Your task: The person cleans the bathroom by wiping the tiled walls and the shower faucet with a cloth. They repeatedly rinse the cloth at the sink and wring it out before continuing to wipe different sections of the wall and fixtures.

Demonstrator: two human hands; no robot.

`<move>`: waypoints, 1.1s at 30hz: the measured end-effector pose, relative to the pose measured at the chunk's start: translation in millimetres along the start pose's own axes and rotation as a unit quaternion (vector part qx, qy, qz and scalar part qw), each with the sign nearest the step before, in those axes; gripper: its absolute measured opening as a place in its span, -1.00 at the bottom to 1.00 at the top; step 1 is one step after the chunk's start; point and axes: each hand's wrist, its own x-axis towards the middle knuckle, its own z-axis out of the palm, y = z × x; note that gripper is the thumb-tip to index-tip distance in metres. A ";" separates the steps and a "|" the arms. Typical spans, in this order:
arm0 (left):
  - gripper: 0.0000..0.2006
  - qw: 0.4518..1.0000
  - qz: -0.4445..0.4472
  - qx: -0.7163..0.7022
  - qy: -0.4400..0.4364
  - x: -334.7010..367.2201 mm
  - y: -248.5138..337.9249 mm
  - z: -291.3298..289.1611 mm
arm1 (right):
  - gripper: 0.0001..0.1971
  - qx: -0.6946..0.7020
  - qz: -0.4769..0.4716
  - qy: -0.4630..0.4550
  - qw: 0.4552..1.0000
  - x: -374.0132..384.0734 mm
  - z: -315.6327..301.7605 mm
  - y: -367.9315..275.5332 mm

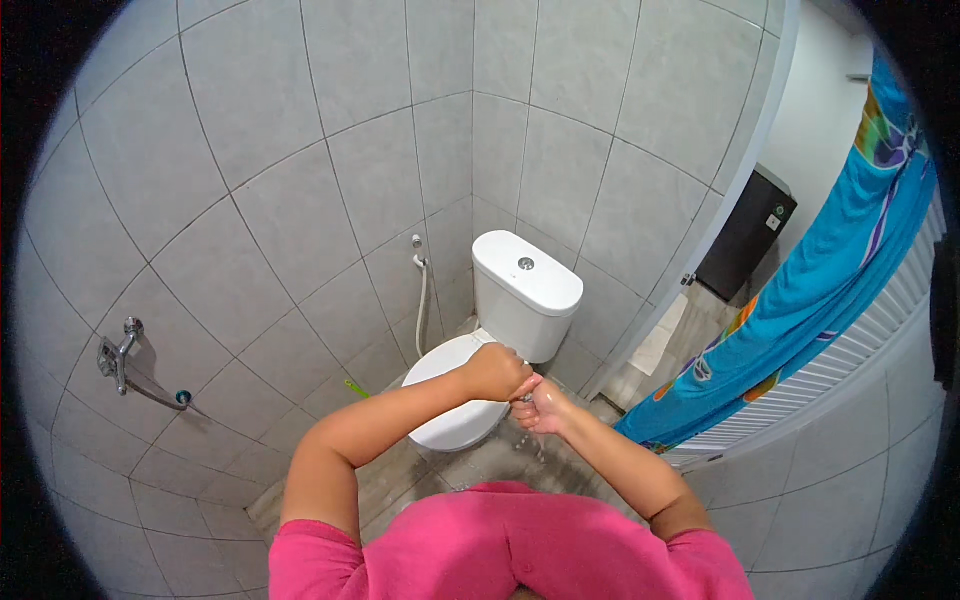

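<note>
My left hand [497, 373] is closed in a fist in front of the white toilet [530, 300], over the edge of its lowered lid [445, 365]. My right hand [543, 408] is closed just beside and below it, and the two hands touch. Whatever lies between the fingers, if anything, is too small and hidden to name. My right hand and wrist look wet. Whitish drops [541, 450] fall below the hands toward the floor.
A bidet hose [423, 300] hangs on the tiled wall left of the toilet. Further left is a chrome tap [122, 355] with a spout. A blue patterned cloth [770, 340] hangs over a white door at the right. A dark cabinet [745, 235] stands beyond the doorway.
</note>
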 end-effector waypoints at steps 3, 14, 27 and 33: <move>-0.63 0.999 -0.024 -0.019 0.015 4.8 1.9 2.9 | -0.65 -0.030 -0.053 -0.027 0.998 8.9 -20.3 -4.0; -0.58 0.917 -0.325 -0.229 -0.038 -45.5 14.3 30.7 | -0.48 0.010 -0.015 -0.153 0.988 -7.1 -170.6 26.4; -0.80 0.776 -0.413 -0.466 0.100 -80.8 -3.4 35.3 | -0.54 -0.284 -0.251 0.087 0.921 48.0 -28.5 28.6; -0.95 0.734 -0.403 -0.518 0.172 -87.6 -43.8 -10.7 | -0.58 -0.347 -0.334 0.083 0.872 57.4 27.0 -29.3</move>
